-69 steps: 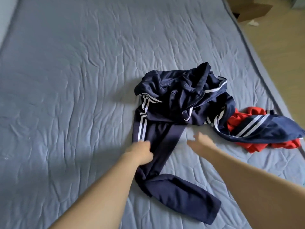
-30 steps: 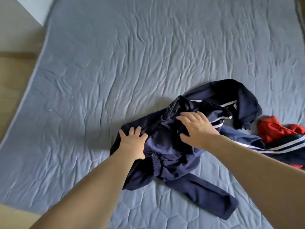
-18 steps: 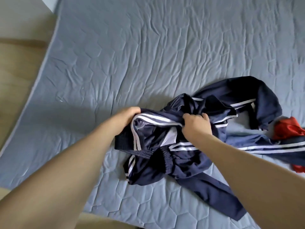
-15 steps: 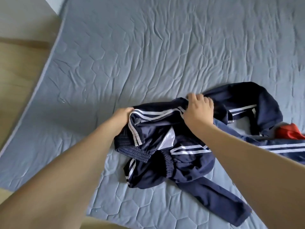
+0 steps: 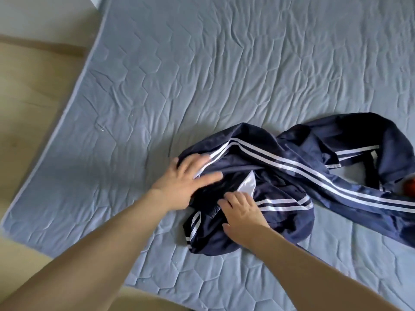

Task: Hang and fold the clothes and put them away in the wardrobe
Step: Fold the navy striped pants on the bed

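A navy track garment with white side stripes (image 5: 269, 176) lies bunched on the grey-blue quilted mattress (image 5: 202, 75), one striped leg trailing off to the right. My left hand (image 5: 186, 178) lies on its left end with the fingers spread flat over the stripes. My right hand (image 5: 241, 213) rests palm down on the lower bunched part, fingers bent slightly into the cloth near a white inner patch. A scrap of a red garment (image 5: 409, 187) shows at the right edge, mostly hidden by the navy cloth.
The mattress's left edge (image 5: 74, 95) runs diagonally, with light wooden floor (image 5: 29, 97) beyond it. Floor also shows past the near edge at the bottom left.
Both hands have let go of the striped fold they were gripping. The left hand now lies flat on the cloth and the right hand has come down toward me onto the lower bunch.
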Available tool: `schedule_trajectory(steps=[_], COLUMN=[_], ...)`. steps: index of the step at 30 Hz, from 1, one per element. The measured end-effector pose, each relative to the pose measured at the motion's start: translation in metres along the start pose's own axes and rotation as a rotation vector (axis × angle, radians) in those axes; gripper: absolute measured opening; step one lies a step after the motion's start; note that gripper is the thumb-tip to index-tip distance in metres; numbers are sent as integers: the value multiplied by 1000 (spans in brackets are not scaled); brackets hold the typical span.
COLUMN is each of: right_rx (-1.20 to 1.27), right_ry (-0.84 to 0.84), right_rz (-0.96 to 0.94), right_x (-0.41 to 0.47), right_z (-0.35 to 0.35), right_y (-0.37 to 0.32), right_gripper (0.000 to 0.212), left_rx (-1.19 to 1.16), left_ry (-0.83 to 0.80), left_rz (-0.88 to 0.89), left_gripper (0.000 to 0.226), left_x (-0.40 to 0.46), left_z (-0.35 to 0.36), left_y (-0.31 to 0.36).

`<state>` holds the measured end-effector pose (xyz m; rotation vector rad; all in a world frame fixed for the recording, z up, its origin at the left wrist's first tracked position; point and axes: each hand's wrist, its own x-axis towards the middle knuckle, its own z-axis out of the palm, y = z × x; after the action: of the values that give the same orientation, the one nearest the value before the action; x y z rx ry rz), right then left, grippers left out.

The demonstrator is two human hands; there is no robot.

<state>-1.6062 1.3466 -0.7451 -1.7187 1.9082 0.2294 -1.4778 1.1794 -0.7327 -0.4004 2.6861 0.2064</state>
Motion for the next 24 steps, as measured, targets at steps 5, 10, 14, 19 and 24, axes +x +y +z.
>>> schedule_trajectory(steps=[5,10,14,19,24], right_rx=[-32,-93,180,663,949], right_ry=[-73,-43,-22,280,741], right_rz=[176,213,287,518,549], right_x=[24,51,39,-14,-85], right_z=[27,18,-21,-140,-320], right_y=[-34,-30,-13,19,17], right_gripper=[67,34,22,10,13], left_rx=[595,429,-320,-1222,-1478], left_ry=[-283,-257,-78,222,581], left_rz=[32,-172,-608,-989,-933], left_gripper=[49,35,56,47,39], left_x=[-1,-2,-20,-57,-92], left_z=[11,12,-12,-102,-271], left_y=[-21,-41,-28,-27,7])
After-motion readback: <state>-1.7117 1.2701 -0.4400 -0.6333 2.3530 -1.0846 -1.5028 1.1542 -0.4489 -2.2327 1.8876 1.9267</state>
